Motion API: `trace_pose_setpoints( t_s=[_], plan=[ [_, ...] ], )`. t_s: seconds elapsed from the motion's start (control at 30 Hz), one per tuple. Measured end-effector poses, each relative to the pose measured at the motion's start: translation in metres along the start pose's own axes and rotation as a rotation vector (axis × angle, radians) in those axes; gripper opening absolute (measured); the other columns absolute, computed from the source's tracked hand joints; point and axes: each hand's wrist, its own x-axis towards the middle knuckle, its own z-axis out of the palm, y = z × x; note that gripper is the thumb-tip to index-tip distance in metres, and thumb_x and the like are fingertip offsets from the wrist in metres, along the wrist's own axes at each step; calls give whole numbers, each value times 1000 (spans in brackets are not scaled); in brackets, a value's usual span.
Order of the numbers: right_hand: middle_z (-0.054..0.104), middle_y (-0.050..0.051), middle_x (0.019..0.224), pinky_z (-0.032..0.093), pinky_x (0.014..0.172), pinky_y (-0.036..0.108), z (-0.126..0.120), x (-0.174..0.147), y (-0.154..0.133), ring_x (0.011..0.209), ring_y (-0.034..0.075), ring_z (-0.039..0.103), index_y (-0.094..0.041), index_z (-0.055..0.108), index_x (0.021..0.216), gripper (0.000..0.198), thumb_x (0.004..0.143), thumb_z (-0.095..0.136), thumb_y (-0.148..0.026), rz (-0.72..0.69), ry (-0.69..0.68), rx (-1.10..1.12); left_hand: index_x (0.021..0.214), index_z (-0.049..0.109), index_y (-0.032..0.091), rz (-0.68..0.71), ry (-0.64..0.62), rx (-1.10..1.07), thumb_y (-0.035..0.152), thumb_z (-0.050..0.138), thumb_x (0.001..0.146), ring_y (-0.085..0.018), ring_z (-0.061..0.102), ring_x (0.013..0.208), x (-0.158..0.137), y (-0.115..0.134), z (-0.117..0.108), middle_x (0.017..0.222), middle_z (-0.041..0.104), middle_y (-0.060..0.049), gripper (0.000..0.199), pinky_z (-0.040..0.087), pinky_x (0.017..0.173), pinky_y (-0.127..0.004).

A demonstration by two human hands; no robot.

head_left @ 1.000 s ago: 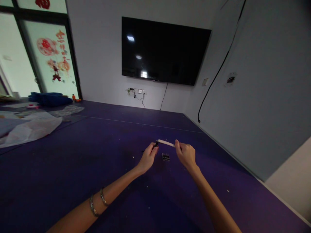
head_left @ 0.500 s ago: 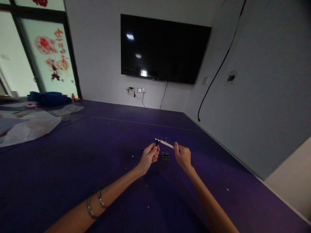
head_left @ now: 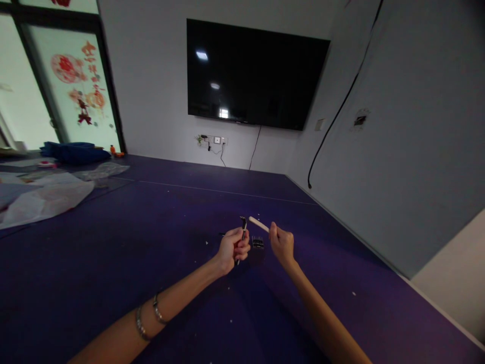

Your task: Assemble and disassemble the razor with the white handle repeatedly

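My left hand (head_left: 233,250) is closed around a thin black-and-silver tool (head_left: 243,223). The tool's small head sticks up above the thumb, and its lower end shows below the fingers; its exact kind is too small to make out. A pale wooden stick (head_left: 259,224) is gripped in my right hand (head_left: 282,244), its rounded end pointing left. That end is beside the tool's head, with a narrow gap between them. Between my hands, on the purple surface (head_left: 170,283), lies a small clear-and-black case (head_left: 258,243). A small dark piece (head_left: 222,234) is partly hidden behind my left hand.
Small white bits (head_left: 353,293) are scattered over the surface. Plastic sheets (head_left: 56,194) and a blue cloth (head_left: 74,152) lie at the far left. A black cable (head_left: 333,124) hangs along the right wall. A television (head_left: 257,76) is on the wall ahead.
The tool has turned in my left hand, showing more of its silver part, and my left fingers have shifted. The stick's end, earlier against or very near the tool's head, is now slightly apart.
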Motion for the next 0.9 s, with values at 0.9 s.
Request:
trace_pose_setpoints(
  t_s=[0.9],
  plan=[
    [41, -1, 40, 27, 43, 23, 3, 7, -5, 39, 10, 40, -16, 52, 47, 54, 85, 37, -52, 344, -106, 310, 72, 43, 17, 149, 14, 284, 47, 56, 77, -2, 16, 35, 9, -1, -12, 48, 28, 10, 33, 11, 33, -13]
  ],
)
